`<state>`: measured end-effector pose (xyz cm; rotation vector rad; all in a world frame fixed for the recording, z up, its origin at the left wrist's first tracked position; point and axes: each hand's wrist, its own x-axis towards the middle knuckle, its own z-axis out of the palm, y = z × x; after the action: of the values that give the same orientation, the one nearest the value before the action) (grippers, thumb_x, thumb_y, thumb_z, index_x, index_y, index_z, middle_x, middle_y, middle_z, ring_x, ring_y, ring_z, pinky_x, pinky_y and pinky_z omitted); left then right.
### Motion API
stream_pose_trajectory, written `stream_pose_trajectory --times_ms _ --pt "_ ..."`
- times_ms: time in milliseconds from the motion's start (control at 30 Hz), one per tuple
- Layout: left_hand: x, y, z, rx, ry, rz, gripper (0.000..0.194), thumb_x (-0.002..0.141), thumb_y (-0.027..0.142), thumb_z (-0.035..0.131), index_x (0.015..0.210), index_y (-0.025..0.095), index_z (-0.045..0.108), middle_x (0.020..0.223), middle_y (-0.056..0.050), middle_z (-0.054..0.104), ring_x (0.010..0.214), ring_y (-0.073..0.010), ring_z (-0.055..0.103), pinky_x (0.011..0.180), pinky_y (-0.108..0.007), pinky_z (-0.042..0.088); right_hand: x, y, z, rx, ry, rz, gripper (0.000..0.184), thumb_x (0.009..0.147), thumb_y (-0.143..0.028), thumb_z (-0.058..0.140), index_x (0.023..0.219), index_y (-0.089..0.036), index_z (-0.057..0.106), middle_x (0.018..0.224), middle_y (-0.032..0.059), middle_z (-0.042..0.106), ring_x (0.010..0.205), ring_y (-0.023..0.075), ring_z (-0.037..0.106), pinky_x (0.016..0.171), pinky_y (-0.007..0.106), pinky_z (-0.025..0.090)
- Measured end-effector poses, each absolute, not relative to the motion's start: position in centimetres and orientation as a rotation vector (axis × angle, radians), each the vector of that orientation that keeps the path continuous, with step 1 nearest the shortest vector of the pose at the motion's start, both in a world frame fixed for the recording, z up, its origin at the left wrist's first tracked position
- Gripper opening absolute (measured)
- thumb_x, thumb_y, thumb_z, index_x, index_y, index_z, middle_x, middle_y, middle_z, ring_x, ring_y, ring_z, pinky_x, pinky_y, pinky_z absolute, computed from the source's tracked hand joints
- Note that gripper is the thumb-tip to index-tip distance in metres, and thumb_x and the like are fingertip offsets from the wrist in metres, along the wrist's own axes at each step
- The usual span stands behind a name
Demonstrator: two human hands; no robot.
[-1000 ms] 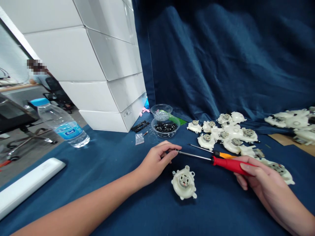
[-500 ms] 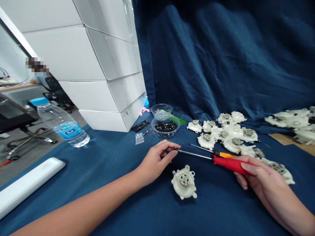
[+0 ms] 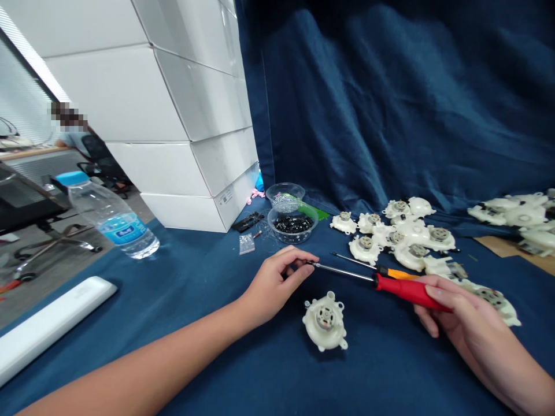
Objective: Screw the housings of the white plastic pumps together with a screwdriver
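My right hand [image 3: 459, 312] is shut around the red handle of a screwdriver [image 3: 405, 290], whose steel shaft points left. My left hand [image 3: 277, 282] pinches at the shaft's tip, and the fingers hide whatever is at the very end. Below the shaft, nearest my left hand, a white plastic motor housing [image 3: 325, 321] lies on the blue cloth [image 3: 243, 358] with its metal motor facing up. An orange-handled screwdriver [image 3: 401, 274] lies just behind the red one, touching neither hand.
Several white motor housings [image 3: 411, 234] are heaped at the back right. Two clear bowls stand at the back, one holding black parts [image 3: 292, 225]. A water bottle [image 3: 110, 219], a white bar [image 3: 52, 323] and stacked white boxes [image 3: 191, 144] are on the left. A person [image 3: 71, 130] sits far off.
The red screwdriver's tip has shifted slightly left into my left fingers. My right hand has turned a little on the handle. The housings and other objects stay in place.
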<state>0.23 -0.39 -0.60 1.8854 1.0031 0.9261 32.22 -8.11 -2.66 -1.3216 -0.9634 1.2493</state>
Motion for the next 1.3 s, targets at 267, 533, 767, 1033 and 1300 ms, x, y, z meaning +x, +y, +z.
stream_pose_trajectory --times_ms 267,533,767,1033,1300 --pt "0.2 -0.4 -0.5 1.893 1.006 0.941 0.021 0.101 0.036 0.063 0.114 0.024 0.075 0.103 -0.004 0.066 0.083 -0.0157 0.061 0.07 -0.028 0.049 32.2 -8.4 -2.6 -1.309 -1.037 1.223 0.036 0.092 -0.053 0.07 0.111 -0.022 0.068 0.067 0.0002 0.066 0.061 0.0182 0.051 0.058 0.027 0.043" --pt "0.1 -0.3 -0.5 1.897 1.03 0.954 0.022 0.101 0.036 0.062 0.114 0.024 0.075 0.104 -0.005 0.068 0.082 -0.0162 0.061 0.071 -0.029 0.051 32.1 -8.3 -3.0 -1.391 -1.057 1.139 0.04 0.088 -0.061 0.071 0.104 -0.024 0.071 0.063 0.0024 0.066 0.054 0.0192 0.053 0.051 0.029 0.04" --pt "0.1 -0.4 -0.3 1.895 1.033 0.938 0.021 0.101 0.035 0.063 0.113 0.024 0.077 0.103 -0.004 0.067 0.081 -0.0157 0.061 0.07 -0.028 0.051 32.5 -8.1 -3.5 -1.421 -1.104 1.067 0.042 0.082 -0.057 0.079 0.109 -0.026 0.069 0.061 -0.0005 0.065 0.053 0.0188 0.053 0.055 0.031 0.04" --pt "0.0 -0.2 -0.6 1.88 1.016 0.885 0.025 0.101 0.037 0.062 0.117 0.023 0.075 0.105 -0.005 0.068 0.079 -0.0152 0.061 0.073 -0.03 0.052 32.3 -8.1 -3.0 -1.445 -1.116 1.023 0.061 0.072 -0.051 0.087 0.122 -0.03 0.062 0.07 -0.0038 0.063 0.053 0.0182 0.053 0.056 0.031 0.045" --pt "0.2 -0.5 -0.4 1.922 1.015 0.924 0.021 0.102 0.033 0.062 0.115 0.024 0.075 0.105 -0.004 0.067 0.077 -0.014 0.059 0.071 -0.029 0.049 32.5 -8.1 -3.3 -1.453 -1.186 1.007 0.058 0.076 -0.051 0.084 0.124 -0.03 0.059 0.1 0.0013 0.069 0.055 0.0134 0.055 0.055 0.029 0.049"
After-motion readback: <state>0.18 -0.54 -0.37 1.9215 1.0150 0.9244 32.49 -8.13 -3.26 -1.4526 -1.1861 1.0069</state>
